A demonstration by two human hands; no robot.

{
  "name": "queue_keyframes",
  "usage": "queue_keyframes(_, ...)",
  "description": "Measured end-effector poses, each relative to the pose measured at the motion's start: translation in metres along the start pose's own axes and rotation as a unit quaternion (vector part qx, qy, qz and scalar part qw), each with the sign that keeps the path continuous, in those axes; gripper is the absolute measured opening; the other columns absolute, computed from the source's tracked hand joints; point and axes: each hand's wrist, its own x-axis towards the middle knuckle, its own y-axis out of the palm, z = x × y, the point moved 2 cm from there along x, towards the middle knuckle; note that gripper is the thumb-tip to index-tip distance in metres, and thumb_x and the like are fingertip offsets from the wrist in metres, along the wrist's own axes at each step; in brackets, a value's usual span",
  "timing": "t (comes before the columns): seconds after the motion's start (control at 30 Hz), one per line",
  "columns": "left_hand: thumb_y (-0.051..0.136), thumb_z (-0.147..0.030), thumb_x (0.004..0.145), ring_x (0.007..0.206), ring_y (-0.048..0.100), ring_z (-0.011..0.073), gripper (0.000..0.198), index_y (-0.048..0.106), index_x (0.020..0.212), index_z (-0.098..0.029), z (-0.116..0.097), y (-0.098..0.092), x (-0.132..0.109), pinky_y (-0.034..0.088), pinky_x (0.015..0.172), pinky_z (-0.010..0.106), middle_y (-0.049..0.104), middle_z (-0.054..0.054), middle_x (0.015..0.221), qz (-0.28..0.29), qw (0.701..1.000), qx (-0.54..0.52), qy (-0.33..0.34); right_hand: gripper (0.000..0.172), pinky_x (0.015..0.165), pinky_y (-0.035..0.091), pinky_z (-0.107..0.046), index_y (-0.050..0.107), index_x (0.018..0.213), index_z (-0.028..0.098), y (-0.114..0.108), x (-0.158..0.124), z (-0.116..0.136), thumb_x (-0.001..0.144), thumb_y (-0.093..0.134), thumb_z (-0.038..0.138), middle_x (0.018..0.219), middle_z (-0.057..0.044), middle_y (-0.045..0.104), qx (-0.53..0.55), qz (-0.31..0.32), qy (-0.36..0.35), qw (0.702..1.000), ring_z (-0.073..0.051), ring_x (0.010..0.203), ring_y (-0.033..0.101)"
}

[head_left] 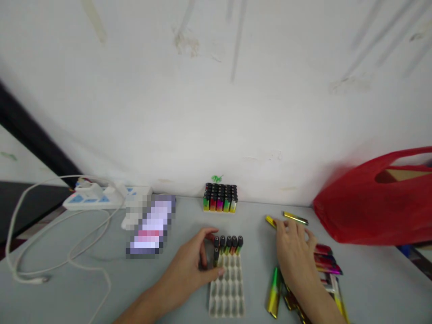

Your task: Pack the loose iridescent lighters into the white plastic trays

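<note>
My left hand (189, 261) is curled against the left side of a white compartment tray (227, 288), its thumb over the edge. Black-topped lighters (228, 243) stand upright in the tray's far row, and one more lighter (216, 256) stands at the left of the row in front. To the right, my right hand (295, 247) reaches over a loose pile, its fingers closed at a shiny yellow lighter (270, 221); part of that grip is hidden. Beside this hand lie a green-and-yellow lighter (274, 294) and several red and purple lighters (327, 260).
A filled block of upright lighters (220, 202) stands against the wall. Another gold lighter (296, 218) lies behind my right hand. At the left are a phone (153, 225), a power strip (108, 198) and white cables (69, 258). A red bag (367, 207) stands at the right.
</note>
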Motion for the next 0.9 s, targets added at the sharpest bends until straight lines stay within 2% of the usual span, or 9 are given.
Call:
queue_keyframes(0.17, 0.089, -0.031, 0.080, 0.076, 0.061, 0.0208, 0.081, 0.054, 0.153, -0.025, 0.001, 0.000, -0.001, 0.043, 0.071, 0.029, 0.063, -0.005, 0.085, 0.003, 1.000, -0.009, -0.020, 0.040, 0.102, 0.044, -0.058, 0.075, 0.122, 0.018, 0.012, -0.001, 0.004, 0.103, 0.044, 0.001, 0.109, -0.016, 0.071, 0.093, 0.011, -0.055, 0.994, -0.036, 0.107, 0.068)
queue_keyframes(0.27, 0.090, -0.030, 0.078, 0.078, 0.062, 0.0212, 0.081, 0.056, 0.151, -0.025, -0.001, 0.000, -0.003, 0.043, 0.072, 0.029, 0.064, -0.005, 0.085, 0.005, 1.000, -0.012, -0.022, 0.037, 0.095, 0.048, -0.051, 0.076, 0.120, 0.022, 0.012, 0.000, 0.005, 0.109, 0.042, 0.013, 0.106, -0.014, 0.071, 0.248, 0.018, -0.049, 0.967, -0.033, 0.099, 0.070)
queue_keyframes(0.37, 0.090, -0.030, 0.079, 0.078, 0.062, 0.0218, 0.079, 0.056, 0.150, -0.026, -0.003, -0.001, -0.003, 0.043, 0.073, 0.030, 0.065, -0.004, 0.086, 0.006, 1.000, -0.006, -0.019, 0.035, 0.085, 0.053, -0.042, 0.074, 0.130, 0.023, 0.001, 0.005, 0.005, 0.113, 0.046, 0.035, 0.103, -0.011, 0.072, 0.489, 0.079, -0.007, 0.869, -0.028, 0.090, 0.069)
queue_keyframes(0.47, 0.088, -0.031, 0.080, 0.078, 0.061, 0.0218, 0.080, 0.055, 0.152, -0.026, -0.003, 0.000, -0.003, 0.042, 0.073, 0.031, 0.065, -0.003, 0.088, 0.004, 1.000, 0.002, -0.018, 0.045, 0.070, 0.051, -0.036, 0.077, 0.125, 0.018, -0.013, 0.011, 0.005, 0.102, 0.066, 0.056, 0.089, -0.006, 0.070, 0.634, 0.135, 0.084, 0.757, -0.024, 0.077, 0.064)
queue_keyframes(0.6, 0.087, -0.030, 0.080, 0.075, 0.059, 0.0202, 0.080, 0.055, 0.152, -0.024, -0.002, 0.001, -0.002, 0.043, 0.075, 0.032, 0.067, -0.002, 0.094, 0.003, 1.000, -0.005, -0.018, 0.055, 0.072, 0.052, -0.033, 0.081, 0.117, 0.017, -0.022, 0.016, 0.006, 0.082, 0.090, 0.060, 0.080, -0.002, 0.068, 0.718, 0.109, 0.164, 0.668, -0.022, 0.077, 0.062)
queue_keyframes(0.67, 0.087, -0.029, 0.079, 0.075, 0.059, 0.0201, 0.079, 0.055, 0.151, -0.024, -0.001, 0.002, -0.001, 0.044, 0.076, 0.032, 0.067, -0.001, 0.095, 0.003, 1.000, -0.010, -0.013, 0.054, 0.082, 0.054, -0.034, 0.081, 0.115, 0.019, -0.020, 0.015, 0.008, 0.079, 0.094, 0.057, 0.086, -0.003, 0.072, 0.747, 0.097, 0.188, 0.630, -0.022, 0.086, 0.065)
queue_keyframes(0.77, 0.089, -0.028, 0.078, 0.075, 0.060, 0.0201, 0.079, 0.057, 0.151, -0.024, -0.002, 0.001, -0.001, 0.045, 0.077, 0.033, 0.068, -0.002, 0.095, -0.001, 1.000, -0.014, -0.011, 0.050, 0.091, 0.055, -0.034, 0.082, 0.113, 0.021, -0.018, 0.010, 0.016, 0.080, 0.096, 0.056, 0.097, -0.005, 0.076, 0.795, 0.129, 0.212, 0.553, -0.023, 0.096, 0.067)
queue_keyframes(0.83, 0.089, -0.027, 0.077, 0.074, 0.060, 0.0198, 0.080, 0.057, 0.150, -0.025, -0.003, 0.001, -0.001, 0.045, 0.077, 0.032, 0.067, -0.002, 0.093, -0.005, 1.000, -0.017, -0.016, 0.051, 0.086, 0.055, -0.030, 0.082, 0.116, 0.022, -0.021, 0.006, 0.021, 0.081, 0.096, 0.057, 0.098, -0.005, 0.075, 0.825, 0.158, 0.218, 0.496, -0.020, 0.092, 0.066)
queue_keyframes(0.9, 0.089, -0.026, 0.077, 0.073, 0.060, 0.0202, 0.080, 0.057, 0.150, -0.025, -0.004, 0.001, -0.002, 0.045, 0.076, 0.032, 0.066, -0.004, 0.088, -0.006, 1.000, -0.018, -0.020, 0.055, 0.067, 0.049, -0.025, 0.080, 0.125, 0.024, -0.027, 0.002, 0.026, 0.085, 0.092, 0.060, 0.087, -0.001, 0.068, 0.840, 0.183, 0.216, 0.462, -0.015, 0.074, 0.058)
